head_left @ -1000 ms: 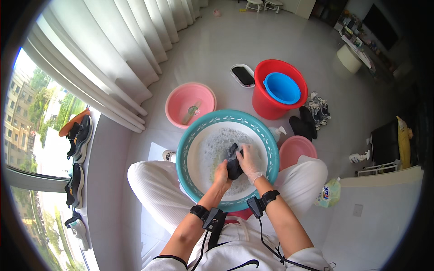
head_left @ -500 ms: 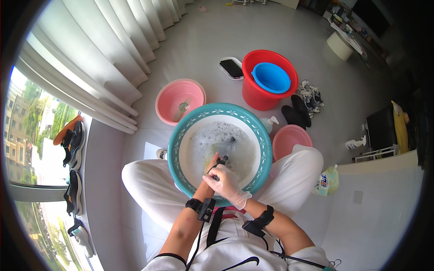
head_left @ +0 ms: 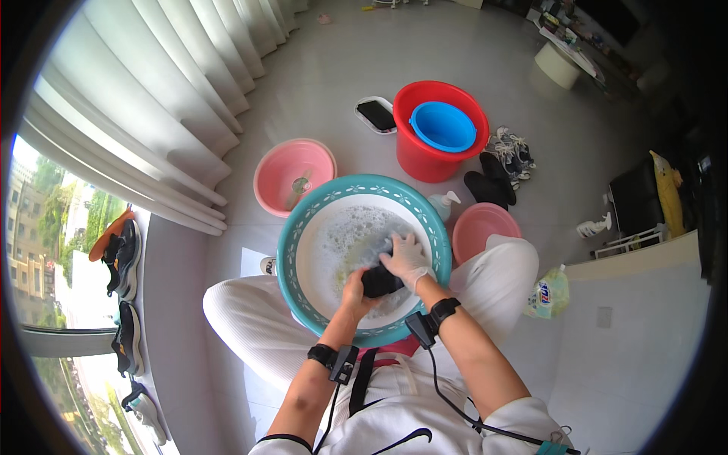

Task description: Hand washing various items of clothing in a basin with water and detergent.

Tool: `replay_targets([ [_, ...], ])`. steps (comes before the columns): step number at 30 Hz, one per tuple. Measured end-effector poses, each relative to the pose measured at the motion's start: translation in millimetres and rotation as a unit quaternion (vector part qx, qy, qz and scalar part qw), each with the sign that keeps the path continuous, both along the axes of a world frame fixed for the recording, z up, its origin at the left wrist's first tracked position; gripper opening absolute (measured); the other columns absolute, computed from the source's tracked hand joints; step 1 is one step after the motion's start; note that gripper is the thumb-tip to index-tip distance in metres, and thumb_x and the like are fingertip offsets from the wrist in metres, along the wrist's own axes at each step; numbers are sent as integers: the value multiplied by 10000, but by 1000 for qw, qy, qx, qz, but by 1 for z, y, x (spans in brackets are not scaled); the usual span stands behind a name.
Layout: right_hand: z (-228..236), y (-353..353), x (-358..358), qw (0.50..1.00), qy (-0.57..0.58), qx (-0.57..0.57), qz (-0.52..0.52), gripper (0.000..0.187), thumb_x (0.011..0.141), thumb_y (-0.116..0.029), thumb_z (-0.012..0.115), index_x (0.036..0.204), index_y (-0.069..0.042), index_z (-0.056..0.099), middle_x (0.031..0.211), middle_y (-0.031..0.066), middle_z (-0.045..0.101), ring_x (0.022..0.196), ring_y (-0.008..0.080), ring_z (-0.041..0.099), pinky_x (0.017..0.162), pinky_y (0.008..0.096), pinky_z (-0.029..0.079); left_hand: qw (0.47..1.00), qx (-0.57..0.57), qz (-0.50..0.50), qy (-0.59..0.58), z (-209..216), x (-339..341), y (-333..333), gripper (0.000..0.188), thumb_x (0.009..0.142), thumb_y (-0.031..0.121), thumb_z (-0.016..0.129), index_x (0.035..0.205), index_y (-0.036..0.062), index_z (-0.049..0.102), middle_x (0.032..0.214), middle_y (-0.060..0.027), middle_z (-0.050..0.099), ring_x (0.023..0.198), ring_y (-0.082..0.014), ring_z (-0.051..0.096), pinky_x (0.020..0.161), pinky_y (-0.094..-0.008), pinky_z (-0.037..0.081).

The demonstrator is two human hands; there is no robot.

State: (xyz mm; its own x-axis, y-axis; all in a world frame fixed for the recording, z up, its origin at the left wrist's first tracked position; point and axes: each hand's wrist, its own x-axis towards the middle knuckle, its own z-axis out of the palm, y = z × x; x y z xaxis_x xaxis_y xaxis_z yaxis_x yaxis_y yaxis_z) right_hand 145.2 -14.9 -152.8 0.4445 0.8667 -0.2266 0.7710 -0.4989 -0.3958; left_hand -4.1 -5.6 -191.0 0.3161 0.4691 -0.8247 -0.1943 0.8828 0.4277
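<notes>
In front of me stands a teal-rimmed basin [head_left: 292, 227] holding cloudy, sudsy water [head_left: 341, 235]. A wet black item [head_left: 381, 280] is partly in the suds, and I cannot tell its kind. My left hand [head_left: 356, 294] grips its near left end, with the fingers partly hidden. On its far right side rests my right hand [head_left: 407, 262], in a thin see-through glove, with the fingers curved over the item and partly in the foam.
A pink basin [head_left: 265, 182], a red bucket [head_left: 417, 155] with a blue bucket [head_left: 444, 125] inside, a pump bottle [head_left: 442, 203] and a smaller pink basin [head_left: 485, 227] surround the teal one. Black shoes [head_left: 491, 182] lie behind. More shoes [head_left: 127, 262] line the windowsill. A detergent bag [head_left: 547, 294] sits at right.
My right hand has left my left wrist and moved up and right onto the black item. More of that item now shows above the water, between both hands.
</notes>
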Motion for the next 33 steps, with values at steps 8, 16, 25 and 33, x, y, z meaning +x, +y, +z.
replay_targets([
  [8, -18, -22, -47, 917, 344, 194, -53, 238, 761, -222, 675, 892, -27, 639, 795, 186, 645, 788, 346, 634, 719, 408, 488, 981, -77, 37, -173, -24, 13, 9, 508, 939, 497, 384, 1190, 82, 536, 1194, -154, 569, 1126, -348, 528, 994, -541, 374],
  [16, 60, -47, -94, 915, 219, 322, 99, 162, 754, -168, 710, 754, -45, 604, 765, 90, 601, 714, 306, 608, 627, 372, 487, 909, -28, 118, -399, -87, -7, 8, 355, 939, 416, 454, 1006, 95, 589, 928, -84, 637, 873, -259, 615, 814, -429, 500],
  [25, 11, 0, -3, 984, 23, 169, 57, 191, 784, -226, 620, 729, -46, 588, 737, 162, 597, 712, 366, 598, 637, 470, 466, 993, 0, 54, -101, 31, 9, -4, 261, 942, 359, 483, 927, 110, 560, 856, -53, 631, 742, -208, 648, 693, -390, 545],
  [33, -28, -10, -16, 987, 142, -20, -77, 505, 769, -247, 667, 1194, -35, 497, 1303, 178, 422, 983, 464, 553, 908, 440, 461, 992, -86, 0, -93, 6, 1, -2, 499, 953, 429, 407, 1335, 108, 416, 1378, -125, 435, 1288, -379, 366, 992, -725, 167],
])
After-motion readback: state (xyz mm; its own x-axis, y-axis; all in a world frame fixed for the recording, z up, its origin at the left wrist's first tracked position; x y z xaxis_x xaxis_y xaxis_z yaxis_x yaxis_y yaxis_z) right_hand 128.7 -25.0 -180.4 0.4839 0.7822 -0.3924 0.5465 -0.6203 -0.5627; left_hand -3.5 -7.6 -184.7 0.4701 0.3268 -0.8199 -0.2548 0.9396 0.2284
